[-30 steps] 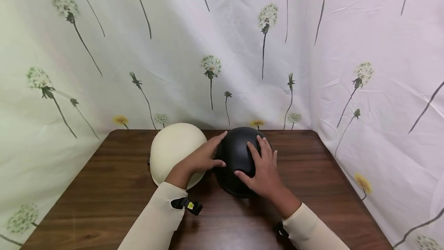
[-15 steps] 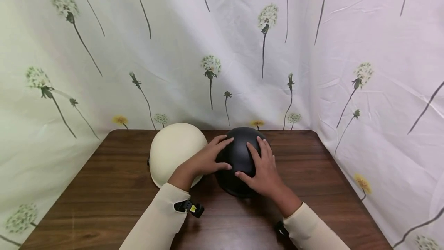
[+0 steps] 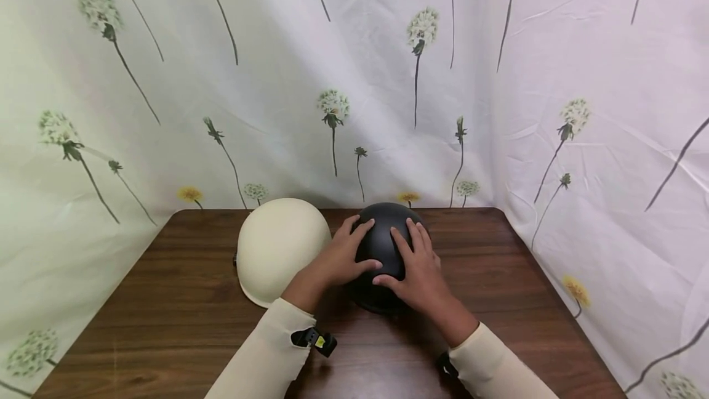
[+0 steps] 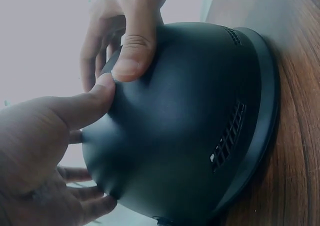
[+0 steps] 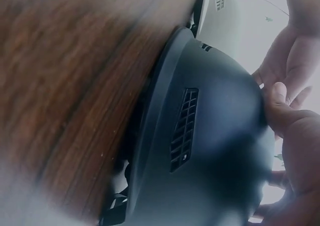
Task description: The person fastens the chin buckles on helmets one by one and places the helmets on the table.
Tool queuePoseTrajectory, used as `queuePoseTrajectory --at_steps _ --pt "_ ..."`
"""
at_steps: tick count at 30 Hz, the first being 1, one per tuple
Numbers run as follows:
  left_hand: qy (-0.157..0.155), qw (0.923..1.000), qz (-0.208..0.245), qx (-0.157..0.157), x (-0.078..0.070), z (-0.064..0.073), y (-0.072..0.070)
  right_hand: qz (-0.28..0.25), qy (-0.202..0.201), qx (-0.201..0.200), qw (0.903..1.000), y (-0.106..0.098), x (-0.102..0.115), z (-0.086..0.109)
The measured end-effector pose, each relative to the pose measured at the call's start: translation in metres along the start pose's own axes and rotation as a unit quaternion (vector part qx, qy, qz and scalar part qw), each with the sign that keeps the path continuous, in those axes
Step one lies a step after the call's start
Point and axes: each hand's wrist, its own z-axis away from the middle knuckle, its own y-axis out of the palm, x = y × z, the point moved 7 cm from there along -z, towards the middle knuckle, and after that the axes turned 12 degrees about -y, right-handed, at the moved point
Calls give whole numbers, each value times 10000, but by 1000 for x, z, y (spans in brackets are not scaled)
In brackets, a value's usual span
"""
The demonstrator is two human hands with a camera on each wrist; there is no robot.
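A black helmet (image 3: 383,244) rests dome up on the wooden table, near its back edge. My left hand (image 3: 334,258) holds the dome from the left, its thumb and fingers spread over the shell. From the right my right hand (image 3: 419,271) holds the same dome, fingers curving over the top. The thumbs lie close together on the shell. Grid vents show in the black helmet's side in the left wrist view and the right wrist view. A cream helmet (image 3: 279,251), also dome up, sits just left of the black one, partly behind my left wrist.
The dark wooden table (image 3: 183,319) has rounded back corners. White curtains (image 3: 266,79) printed with dandelions hang behind and on both sides. In the right wrist view, straps (image 5: 117,203) show under the black helmet's rim.
My left hand has shifted right, from the black helmet's left side further onto its dome. My right hand stays nearly in place. Both helmets stay where they were.
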Motion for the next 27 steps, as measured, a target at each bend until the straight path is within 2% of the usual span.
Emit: queuePoseTrajectory --at_steps 6,11,16,21,27 --pt "-149 9996 243 90 6 -3 2 139 -25 -47 9999 4 0 -2" --pt "-81 9995 279 109 11 -7 2 168 -11 -63 9998 5 -1 -7" --pt "23 9997 221 -55 14 -4 4 177 19 44 9998 7 -4 -10" --pt "26 9992 251 -310 19 13 9 -126 -44 166 9998 9 -8 -6" --pt "251 9936 773 -783 30 53 -1 -692 -142 257 9972 2 -17 9"
